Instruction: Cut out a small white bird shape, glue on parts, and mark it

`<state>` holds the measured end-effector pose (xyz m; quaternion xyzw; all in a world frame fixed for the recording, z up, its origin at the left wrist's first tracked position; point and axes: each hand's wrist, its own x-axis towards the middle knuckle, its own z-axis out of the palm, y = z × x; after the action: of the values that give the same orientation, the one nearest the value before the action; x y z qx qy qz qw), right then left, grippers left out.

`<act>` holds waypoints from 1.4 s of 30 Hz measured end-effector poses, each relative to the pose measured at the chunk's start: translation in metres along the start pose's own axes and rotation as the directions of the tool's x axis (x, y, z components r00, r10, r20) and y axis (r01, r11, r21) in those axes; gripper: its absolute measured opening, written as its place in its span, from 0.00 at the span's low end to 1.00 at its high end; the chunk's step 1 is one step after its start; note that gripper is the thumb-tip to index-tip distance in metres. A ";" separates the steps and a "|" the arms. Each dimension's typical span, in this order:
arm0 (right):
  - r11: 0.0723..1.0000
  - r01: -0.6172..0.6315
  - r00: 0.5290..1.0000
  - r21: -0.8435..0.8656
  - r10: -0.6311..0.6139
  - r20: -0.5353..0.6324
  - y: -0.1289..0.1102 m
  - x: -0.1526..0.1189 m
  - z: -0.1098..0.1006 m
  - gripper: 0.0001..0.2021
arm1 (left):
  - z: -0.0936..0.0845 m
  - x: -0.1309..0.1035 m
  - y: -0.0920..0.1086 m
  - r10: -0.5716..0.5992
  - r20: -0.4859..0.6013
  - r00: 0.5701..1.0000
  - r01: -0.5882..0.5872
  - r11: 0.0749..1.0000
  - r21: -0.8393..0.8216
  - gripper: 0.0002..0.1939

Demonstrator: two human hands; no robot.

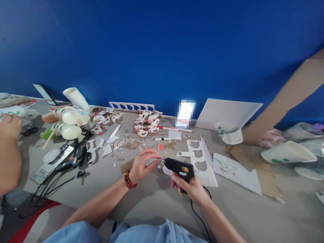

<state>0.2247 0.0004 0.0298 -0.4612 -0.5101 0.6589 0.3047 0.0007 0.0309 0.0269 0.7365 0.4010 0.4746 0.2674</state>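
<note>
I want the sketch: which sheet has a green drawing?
The flat sheet between the cut-out board and the brown cardboard; the propped sheet against the blue wall shows no drawing.

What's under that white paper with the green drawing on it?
Brown cardboard shows past the right edge of the paper, and gray tabletop shows along its lower edge. Whatever lies beneath the middle is covered, so I can't tell how far the cardboard reaches.
</note>
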 end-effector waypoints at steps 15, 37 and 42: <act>0.992 -0.073 0.995 -0.102 0.066 -0.070 0.001 0.001 0.000 0.19 | 0.001 0.000 0.001 0.019 0.004 1.000 -0.019 1.000 -0.014 0.07; 0.990 -0.046 0.993 -0.130 0.031 -0.117 0.002 0.001 0.000 0.14 | 0.002 -0.001 0.000 0.023 -0.009 1.000 -0.023 1.000 -0.010 0.06; 0.990 -0.042 0.992 -0.138 0.025 -0.122 0.000 0.000 0.001 0.14 | 0.002 0.000 0.002 0.020 -0.013 1.000 -0.020 1.000 -0.002 0.06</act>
<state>0.2237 0.0002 0.0303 -0.5287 -0.5281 0.5975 0.2907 0.0032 0.0296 0.0280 0.7371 0.3948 0.4827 0.2606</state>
